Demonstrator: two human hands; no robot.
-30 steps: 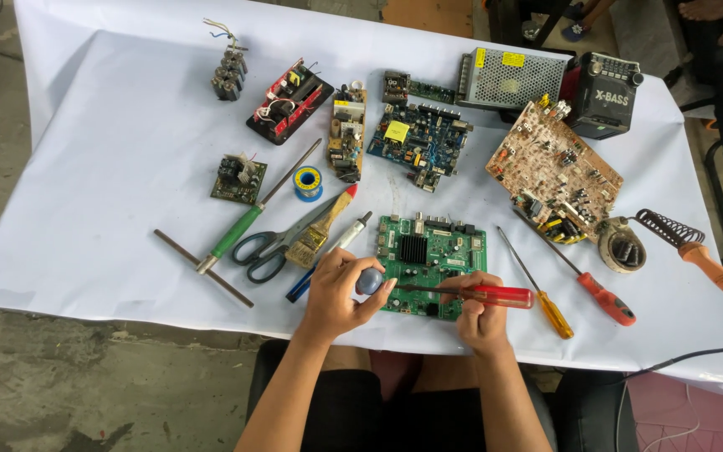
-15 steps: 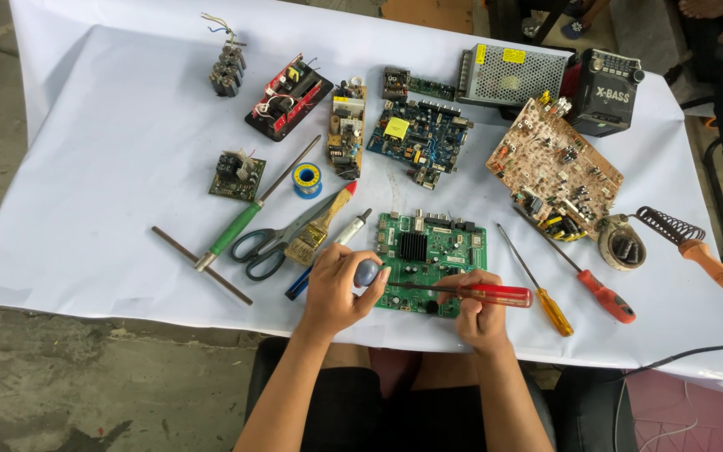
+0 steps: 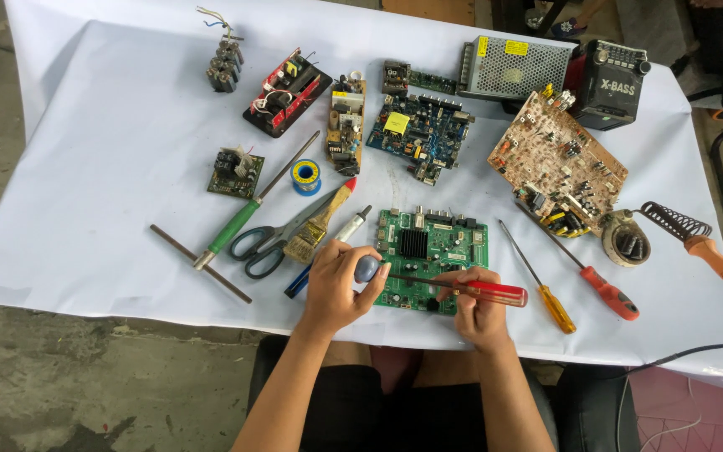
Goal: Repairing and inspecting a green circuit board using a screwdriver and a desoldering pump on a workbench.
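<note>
A green circuit board [image 3: 449, 243] with a black heat sink lies near the table's front edge. My left hand [image 3: 338, 285] curls around a small dark blue-grey rounded object [image 3: 366, 268] at the board's left edge. My right hand [image 3: 479, 311] grips a red-handled screwdriver [image 3: 495, 293] held level over the board's front part, its shaft pointing left toward the rounded object.
White cloth [image 3: 110, 167] covers the table. Scissors [image 3: 265, 247], a paintbrush [image 3: 315, 230], a green-handled T-tool [image 3: 232, 226] and a solder spool [image 3: 305, 177] lie left. Yellow [image 3: 556, 306] and red [image 3: 608, 293] screwdrivers, a soldering iron [image 3: 713, 255], several boards and a black radio [image 3: 617, 84] lie right and behind.
My left hand has shifted slightly on the rounded object at the board's left edge. The right hand with the screwdriver stays almost still.
</note>
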